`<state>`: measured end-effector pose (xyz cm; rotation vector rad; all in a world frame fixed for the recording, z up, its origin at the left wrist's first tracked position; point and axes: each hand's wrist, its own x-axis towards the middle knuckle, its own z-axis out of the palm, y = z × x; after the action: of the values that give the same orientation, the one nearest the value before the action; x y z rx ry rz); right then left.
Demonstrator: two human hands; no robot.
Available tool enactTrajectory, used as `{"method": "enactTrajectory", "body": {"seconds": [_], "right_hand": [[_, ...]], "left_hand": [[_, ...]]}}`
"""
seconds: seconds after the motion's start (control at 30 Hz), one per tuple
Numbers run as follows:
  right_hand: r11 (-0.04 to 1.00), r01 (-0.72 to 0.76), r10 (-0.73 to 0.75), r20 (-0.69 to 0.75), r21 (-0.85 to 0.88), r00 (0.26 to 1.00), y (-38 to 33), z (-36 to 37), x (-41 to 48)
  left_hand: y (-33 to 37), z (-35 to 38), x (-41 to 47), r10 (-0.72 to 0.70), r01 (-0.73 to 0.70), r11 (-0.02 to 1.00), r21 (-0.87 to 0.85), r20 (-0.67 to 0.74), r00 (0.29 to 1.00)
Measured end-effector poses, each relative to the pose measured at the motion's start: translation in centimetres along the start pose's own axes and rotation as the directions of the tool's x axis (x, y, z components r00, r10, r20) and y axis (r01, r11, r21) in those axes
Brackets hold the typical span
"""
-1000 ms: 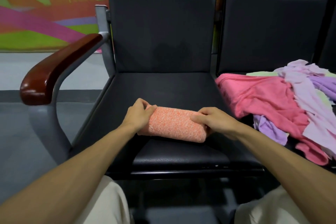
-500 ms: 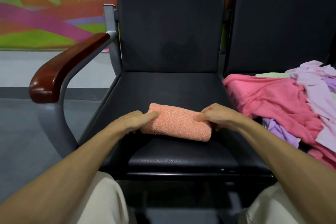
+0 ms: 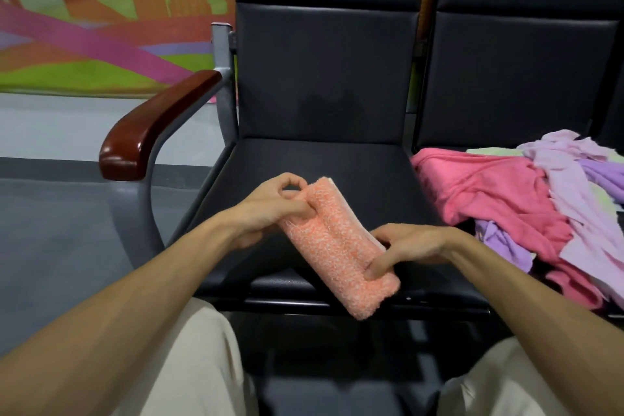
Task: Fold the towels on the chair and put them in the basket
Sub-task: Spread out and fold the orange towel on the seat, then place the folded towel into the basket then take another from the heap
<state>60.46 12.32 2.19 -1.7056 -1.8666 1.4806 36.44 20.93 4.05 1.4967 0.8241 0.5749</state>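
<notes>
Holding: folded orange towel (image 3: 341, 246), slanted over the front edge of the chair seat (image 3: 324, 162).
Left hand (image 3: 270, 209): pinches the towel's far end.
Right hand (image 3: 415, 243): grips its near end, thumb on top.
Advice: squeeze both ends evenly so the layers stay aligned in transit.
Pile (image 3: 506, 199): unfolded towels, right of the seat.
Basket: not in view.

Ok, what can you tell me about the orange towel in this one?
The orange towel looks like speckled orange-and-white terry cloth, folded into a thick compact oblong, with layered edges showing along its right side. It is angled diagonally, its near end past the front edge of the black seat. The left hand pinches its far end; the right hand grips its near end.
</notes>
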Motion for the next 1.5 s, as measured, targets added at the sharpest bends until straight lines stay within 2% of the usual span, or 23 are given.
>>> {"method": "enactTrajectory", "body": {"seconds": [0.07, 0.17, 0.2, 0.27, 0.37, 0.4, 0.47, 0.53, 0.57, 0.63, 0.7, 0.8, 0.9, 0.97, 1.03, 1.07, 1.13, 1.17, 1.27, 1.33, 1.5], "right_hand": [[0.999, 0.038, -0.038, -0.031, -0.001, 0.999, -0.7, 0.4, 0.0], [0.992, 0.129, -0.128, -0.150, -0.004, 0.980, -3.4, 1.0, 0.0], [0.987, 0.160, -0.158, -0.193, -0.002, 0.969, -4.5, 1.1, 0.0], [0.973, 0.229, -0.231, -0.242, -0.034, 0.942, -7.9, 1.7, 0.5], [0.942, 0.332, -0.336, -0.245, -0.056, 0.910, -13.8, 3.6, 2.3], [0.934, 0.352, -0.356, -0.227, -0.058, 0.906, -15.6, 4.7, 3.2], [0.926, 0.374, -0.378, -0.175, -0.057, 0.909, -18.7, 7.4, 5.1], [0.923, 0.379, -0.385, -0.100, -0.075, 0.918, -20.8, 10.7, 7.2], [0.924, 0.371, -0.377, -0.055, -0.096, 0.925, -21.5, 12.5, 8.3], [0.923, 0.349, -0.347, 0.040, -0.164, 0.937, -22.3, 16.2, 10.9], [0.911, 0.339, -0.312, 0.142, -0.234, 0.939, -22.6, 20.1, 13.4], [0.866, 0.343, -0.241, 0.297, -0.363, 0.924, -22.4, 26.3, 16.4], [0.861, 0.328, -0.165, 0.397, -0.389, 0.903, -20.8, 31.9, 18.9], [0.881, 0.296, -0.123, 0.426, -0.368, 0.896, -19.0, 35.3, 20.5], [0.902, 0.266, -0.093, 0.448, -0.341, 0.889, -16.9, 38.5, 21.9], [0.898, 0.248, -0.055, 0.466, -0.363, 0.883, -15.9, 39.9, 22.4], [0.874, 0.240, 0.014, 0.515, -0.423, 0.857, -14.0, 42.4, 22.9], [0.865, 0.242, 0.034, 0.532, -0.439, 0.846, -13.1, 43.4, 23.0], [0.837, 0.263, 0.042, 0.535, -0.481, 0.844, -10.8, 46.3, 22.8], [0.780, 0.263, 0.057, 0.482, -0.568, 0.874, -10.3, 47.7, 22.8], [0.603, 0.283, 0.075, 0.406, -0.746, 0.911, -11.4, 47.6, 22.7]], "left_hand": [[0.8, -0.3, -0.9, 0.030, -0.030, 0.999, 0.015, -0.033, 0.999], [2.1, -2.0, -2.7, 0.110, -0.102, 0.994, 0.042, -0.274, 0.955], [2.5, -2.6, -3.0, 0.140, -0.125, 0.990, 0.064, -0.375, 0.916], [3.4, -4.7, -4.3, 0.193, -0.191, 0.979, 0.065, -0.577, 0.794], [4.3, -8.3, -7.6, 0.156, -0.312, 0.948, -0.062, -0.762, 0.629], [4.1, -9.6, -9.1, 0.123, -0.352, 0.926, -0.135, -0.775, 0.620], [2.8, -12.1, -12.3, 0.059, -0.377, 0.890, -0.256, -0.755, 0.653], [0.5, -14.3, -15.9, -0.017, -0.301, 0.906, -0.297, -0.737, 0.675], [-1.2, -15.4, -17.7, -0.055, -0.270, 0.914, -0.304, -0.750, 0.660], [-4.7, -17.1, -21.3, -0.107, -0.221, 0.934, -0.279, -0.812, 0.574], [-8.3, -18.3, -24.6, -0.134, -0.147, 0.963, -0.224, -0.878, 0.459], [-13.5, -18.7, -28.6, -0.173, -0.038, 0.980, -0.194, -0.933, 0.316], [-19.4, -18.4, -31.2, -0.329, -0.044, 0.937, -0.346, -0.919, 0.219], [-23.0, -18.1, -32.3, -0.483, -0.107, 0.858, -0.502, -0.860, 0.167], [-26.3, -17.5, -32.9, -0.612, -0.189, 0.753, -0.630, -0.776, 0.152], [-27.6, -17.1, -33.2, -0.656, -0.184, 0.721, -0.667, -0.744, 0.129], [-30.1, -16.4, -33.9, -0.700, -0.102, 0.704, -0.703, -0.711, 0.072], [-31.2, -16.2, -34.3, -0.695, -0.014, 0.717, -0.696, -0.717, 0.044], [-33.5, -16.1, -35.3, -0.603, 0.374, 0.735, -0.565, -0.797, -0.018], [-33.9, -15.8, -35.1, -0.544, 0.518, 0.722, -0.459, -0.839, 0.014], [-32.8, -15.4, -33.6, -0.438, 0.704, 0.672, -0.232, -0.890, 0.124]]}}
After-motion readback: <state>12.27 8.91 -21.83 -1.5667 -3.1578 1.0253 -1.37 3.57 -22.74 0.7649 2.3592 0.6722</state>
